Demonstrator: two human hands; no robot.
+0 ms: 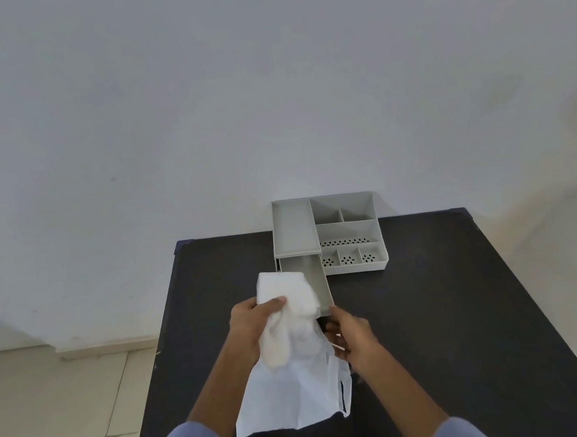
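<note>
A soft white folded cloth (289, 288) sits bunched in the left grip (252, 318), thumb and fingers curled round its lower half. The cloth is lifted just above centre frame, over the near end of the open grey plastic drawer (319, 284). The drawer is pulled out toward the person from the left side of a grey plastic compartment organiser (349, 228), likely so that the cloth can go straight down into it.

Below the cloth, a crumpled white bag with a dark stripe (295, 393) lies on the black table (456, 306) at lower centre. Its upper end reaches up under the cloth.

The right grip (350, 336) is at the bag's right edge, thumb reaching toward the drawer's front corner. It seems placed to steady bag or drawer. I cannot tell whether it pinches the bag or only touches it.

The organiser stands at the table's far edge, against the wall.
</note>
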